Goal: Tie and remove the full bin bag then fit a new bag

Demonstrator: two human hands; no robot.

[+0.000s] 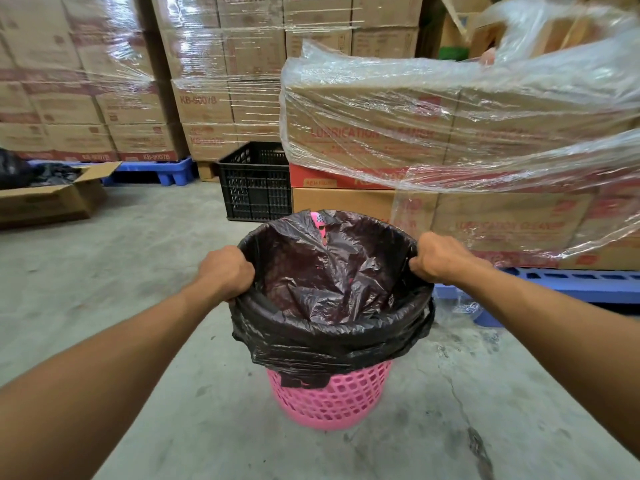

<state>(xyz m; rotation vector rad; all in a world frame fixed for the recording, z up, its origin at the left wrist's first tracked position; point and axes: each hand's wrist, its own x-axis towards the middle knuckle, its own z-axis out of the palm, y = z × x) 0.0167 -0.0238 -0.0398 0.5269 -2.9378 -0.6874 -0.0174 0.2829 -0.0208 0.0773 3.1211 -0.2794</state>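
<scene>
concrete floor [138, 258] | crinkled black bag [329, 271] lining pink lattice bin [332, 396]

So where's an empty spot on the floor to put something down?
Bare concrete lies left of the pink bin, before the open cardboard box and black crate. The right is crowded by wrapped boxes and a blue pallet.

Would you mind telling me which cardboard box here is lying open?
The low cardboard box on the floor at far left: its flaps are up, while the others are stacked shut under plastic wrap.
</scene>
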